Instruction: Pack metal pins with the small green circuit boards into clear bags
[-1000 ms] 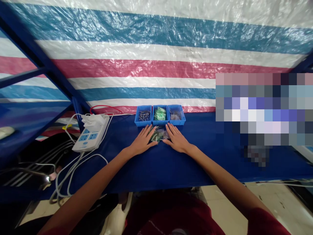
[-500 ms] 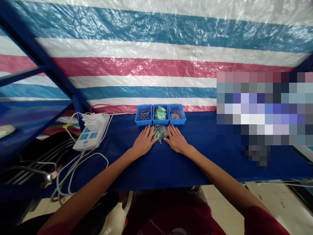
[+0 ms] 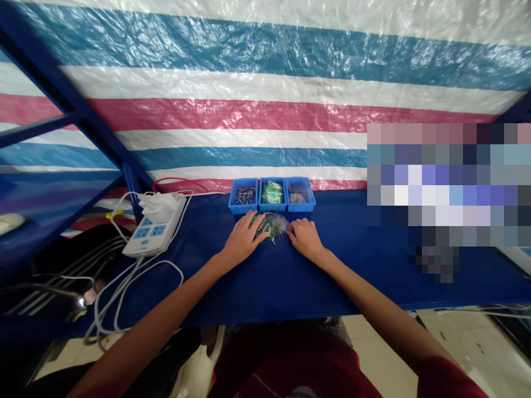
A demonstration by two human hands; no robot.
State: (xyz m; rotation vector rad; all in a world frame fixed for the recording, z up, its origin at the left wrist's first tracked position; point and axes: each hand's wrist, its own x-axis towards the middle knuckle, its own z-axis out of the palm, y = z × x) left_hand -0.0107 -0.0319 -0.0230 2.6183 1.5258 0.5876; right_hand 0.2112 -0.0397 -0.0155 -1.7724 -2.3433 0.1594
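Note:
On the blue table lies a loose mixed pile (image 3: 271, 226) of thin metal pins, small green pieces and clear plastic bits. My left hand (image 3: 241, 237) rests at the pile's left edge, its fingers stretched and thumb apart. At the right edge is my right hand (image 3: 306, 239), palm down with its fingers curled in; whatever is under the fingertips is hidden. Behind the pile stand three blue bins in a row: the left bin (image 3: 243, 209) holds dark and silver metal pins, the middle bin (image 3: 272, 207) green pieces, the right bin (image 3: 301, 207) translucent pieces.
A white power strip (image 3: 151, 229) with plugged-in adapters sits on the left, its cables (image 3: 120, 298) looping over the table edge. A striped plastic sheet (image 3: 257, 116) hangs behind the table. The far right is pixelated. A blue metal frame post (image 3: 97, 132) slants at left.
My right hand has drawn slightly right and its fingers have curled in from lying flat. My left hand's fingers have shifted a little, and clear bits and pins now show at the pile's right side.

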